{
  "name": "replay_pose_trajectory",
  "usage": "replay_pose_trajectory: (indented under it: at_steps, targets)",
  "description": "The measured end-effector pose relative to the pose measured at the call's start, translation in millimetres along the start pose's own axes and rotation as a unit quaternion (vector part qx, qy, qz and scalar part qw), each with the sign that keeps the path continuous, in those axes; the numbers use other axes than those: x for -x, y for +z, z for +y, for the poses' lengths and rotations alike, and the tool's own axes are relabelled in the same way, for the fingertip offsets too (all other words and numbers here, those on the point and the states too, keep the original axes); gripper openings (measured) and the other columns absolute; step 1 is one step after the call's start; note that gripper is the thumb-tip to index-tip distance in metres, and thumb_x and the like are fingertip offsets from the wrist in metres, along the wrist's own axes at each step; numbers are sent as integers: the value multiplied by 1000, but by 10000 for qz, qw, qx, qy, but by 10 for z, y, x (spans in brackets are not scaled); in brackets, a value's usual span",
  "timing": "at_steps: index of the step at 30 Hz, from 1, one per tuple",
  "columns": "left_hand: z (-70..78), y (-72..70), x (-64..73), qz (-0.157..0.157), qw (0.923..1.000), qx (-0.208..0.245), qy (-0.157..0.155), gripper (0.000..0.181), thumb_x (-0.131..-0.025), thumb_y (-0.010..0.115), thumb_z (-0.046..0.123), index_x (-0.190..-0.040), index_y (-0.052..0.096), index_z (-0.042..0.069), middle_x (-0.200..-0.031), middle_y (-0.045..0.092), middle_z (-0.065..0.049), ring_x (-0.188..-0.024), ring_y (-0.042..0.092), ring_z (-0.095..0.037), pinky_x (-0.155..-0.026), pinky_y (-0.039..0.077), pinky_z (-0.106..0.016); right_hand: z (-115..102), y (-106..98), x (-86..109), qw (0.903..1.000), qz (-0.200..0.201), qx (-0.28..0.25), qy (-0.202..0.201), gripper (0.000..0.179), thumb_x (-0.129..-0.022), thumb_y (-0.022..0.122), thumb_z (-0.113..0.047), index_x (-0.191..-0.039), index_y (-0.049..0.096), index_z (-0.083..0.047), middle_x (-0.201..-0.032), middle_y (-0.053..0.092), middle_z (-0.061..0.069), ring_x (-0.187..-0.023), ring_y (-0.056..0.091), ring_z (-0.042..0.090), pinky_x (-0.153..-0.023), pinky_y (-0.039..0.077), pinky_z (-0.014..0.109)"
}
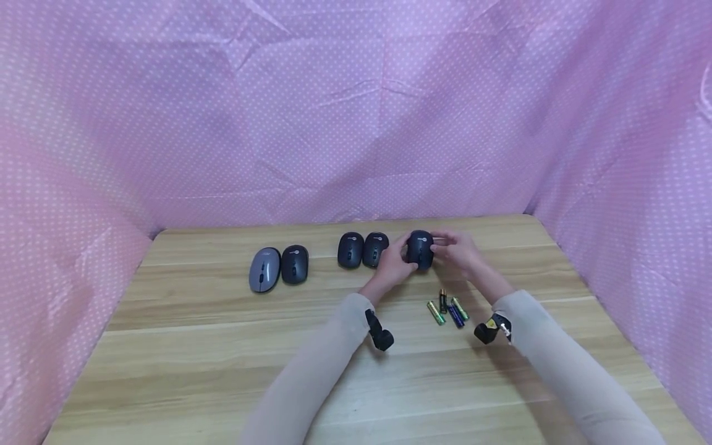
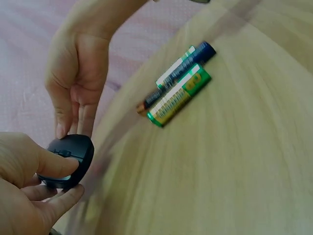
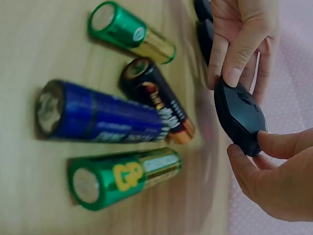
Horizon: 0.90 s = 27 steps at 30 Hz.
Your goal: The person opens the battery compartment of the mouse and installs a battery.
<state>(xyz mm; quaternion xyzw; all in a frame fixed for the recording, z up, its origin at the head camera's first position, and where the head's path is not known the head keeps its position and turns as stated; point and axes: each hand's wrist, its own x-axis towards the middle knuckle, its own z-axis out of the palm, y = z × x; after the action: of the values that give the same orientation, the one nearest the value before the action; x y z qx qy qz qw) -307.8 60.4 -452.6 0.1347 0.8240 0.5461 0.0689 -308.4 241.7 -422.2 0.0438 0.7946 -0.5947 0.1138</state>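
Note:
Both hands hold a black computer mouse (image 1: 419,249) above the back of the table. My left hand (image 1: 392,266) grips its left side, with the thumb on top and fingers beneath, as the left wrist view shows. From the other side my right hand (image 3: 286,178) pinches the edge of the mouse (image 3: 240,113) between thumb and fingers. The underside of the mouse is hidden. Nearer the front lie several batteries: a blue one (image 3: 102,111), a black and copper one (image 3: 156,98) and green-gold ones, including a green-gold battery (image 3: 124,178).
Just left of my left hand, a black mouse (image 1: 375,248) and another black mouse (image 1: 350,250) lie side by side. Farther left are a grey mouse (image 1: 264,270) and a black mouse (image 1: 294,264). Pink dotted cloth (image 1: 345,123) surrounds the wooden table (image 1: 211,358) at back and sides.

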Motion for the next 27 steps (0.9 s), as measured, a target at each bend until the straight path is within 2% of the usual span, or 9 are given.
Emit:
replay_pose_trajectory:
  at_steps: [7,11,16,23,27]
  targets:
    - [-76,33,-20,19,9995,-308,110,80,-85,77,-3,-156,39,5,-132,67,-22,-117,69,-27,-102,57,-32,76,-3,-61,9973,30,639,-363,53,-99,60,2,-149,42,9,-146,50,34,-137,51,42,-108,52,28]
    - [-75,57,-21,37,9987,-483,138,78,-88,76,0,-156,38,4,-132,67,-21,-118,69,-27,-105,55,-33,103,-22,-88,9959,-149,730,-508,59,-96,62,5,-150,39,11,-148,48,34,-138,50,45,-115,47,39]
    - [-49,84,-11,29,9975,-689,156,74,-91,73,0,-156,37,1,-141,61,-22,-124,65,-28,-109,53,-33,128,-41,-108,9958,-354,729,-423,67,-93,65,5,-153,34,8,-152,43,33,-141,45,47,-121,37,52]
    - [-27,99,-16,-50,9958,-863,318,69,-95,68,1,-154,35,-5,-155,46,-22,-142,49,-30,-121,41,-37,139,-28,-117,9918,-322,1135,-496,62,-96,63,3,-151,36,11,-147,46,37,-139,46,49,-121,37,53]
    - [-40,115,-32,-62,9955,-891,328,67,-96,67,2,-154,35,-6,-157,43,-21,-147,43,-30,-124,37,-36,135,-16,-117,9926,-281,1095,-447,61,-96,62,3,-151,36,11,-149,44,37,-140,44,49,-122,36,53]
